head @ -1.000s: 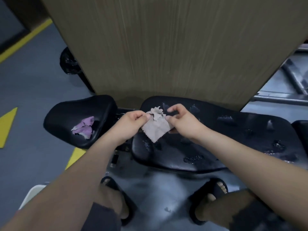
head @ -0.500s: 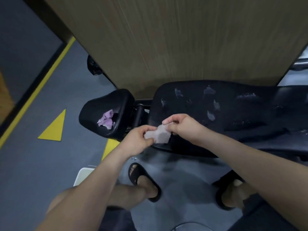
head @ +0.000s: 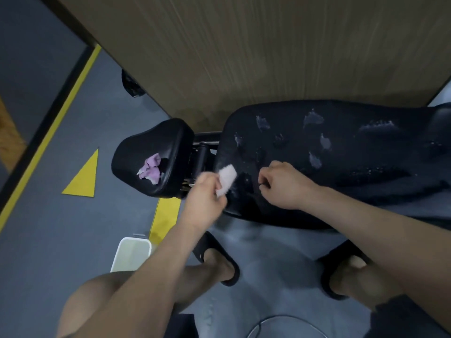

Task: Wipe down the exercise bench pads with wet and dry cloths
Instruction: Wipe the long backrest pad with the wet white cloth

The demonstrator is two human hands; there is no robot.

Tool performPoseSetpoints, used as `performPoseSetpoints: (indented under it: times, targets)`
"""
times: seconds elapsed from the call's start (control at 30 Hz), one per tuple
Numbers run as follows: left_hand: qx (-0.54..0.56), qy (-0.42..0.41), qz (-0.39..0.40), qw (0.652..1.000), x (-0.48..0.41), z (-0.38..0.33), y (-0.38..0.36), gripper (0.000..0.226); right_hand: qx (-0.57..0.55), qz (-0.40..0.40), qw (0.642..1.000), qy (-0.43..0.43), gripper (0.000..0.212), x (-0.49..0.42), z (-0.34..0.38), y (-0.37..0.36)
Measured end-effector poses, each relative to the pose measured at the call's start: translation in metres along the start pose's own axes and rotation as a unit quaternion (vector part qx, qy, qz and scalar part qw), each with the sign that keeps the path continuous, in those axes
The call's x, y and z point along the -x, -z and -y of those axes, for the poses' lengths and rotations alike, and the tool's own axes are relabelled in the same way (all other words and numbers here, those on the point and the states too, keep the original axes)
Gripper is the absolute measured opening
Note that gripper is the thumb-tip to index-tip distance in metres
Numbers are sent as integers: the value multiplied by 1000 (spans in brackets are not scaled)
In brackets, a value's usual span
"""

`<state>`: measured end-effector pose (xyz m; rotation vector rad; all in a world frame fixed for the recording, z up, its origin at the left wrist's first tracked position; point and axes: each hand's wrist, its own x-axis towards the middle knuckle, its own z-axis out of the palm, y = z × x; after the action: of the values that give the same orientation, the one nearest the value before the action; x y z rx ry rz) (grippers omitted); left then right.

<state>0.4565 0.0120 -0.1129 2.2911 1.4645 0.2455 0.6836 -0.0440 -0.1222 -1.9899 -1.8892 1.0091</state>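
Observation:
A long black bench pad runs across the middle right, spotted with wet patches. My left hand grips a pale folded cloth at the pad's left end. My right hand hovers over the pad just to the right, fingers curled and holding nothing. A smaller black seat pad sits to the left, separated by a gap, with a crumpled purple cloth lying on it.
A brown wood-grain panel rises right behind the bench. A white bin stands on the grey floor by my left leg. Yellow floor markings lie to the left. My feet in black slippers stand below the pad.
My right hand has let go of the pale cloth and moved right; my left hand alone holds it now, at the pad's left end. The view has shifted left.

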Motion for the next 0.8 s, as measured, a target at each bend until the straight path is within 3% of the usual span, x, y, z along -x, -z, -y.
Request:
performPoseSetpoints:
  times: [0.07,0.2,0.33,0.43,0.57,0.7,0.8]
  targets:
    - [-42,-22,94,994,11,-1,-18,21,75,14,997,9,22,-1,-1,-6]
    - [-38,-69,88,993,27,6,-32,54,134,2,990,39,31,-2,-1,-11]
    - [-47,-81,156,983,24,11,-44,67,151,1,987,50,42,3,-5,-13]
    - [-72,-50,132,987,-8,12,-47,81,180,3,983,46,53,10,-7,-19]
    - [-48,-3,85,995,-12,-1,-58,81,212,-14,977,8,66,18,-9,-22]
    - [-37,-22,85,995,26,0,-62,79,218,-17,976,-20,78,21,-12,-19]
    - [-55,-14,79,995,-15,3,-58,80,213,-12,976,-45,86,20,-18,-15]
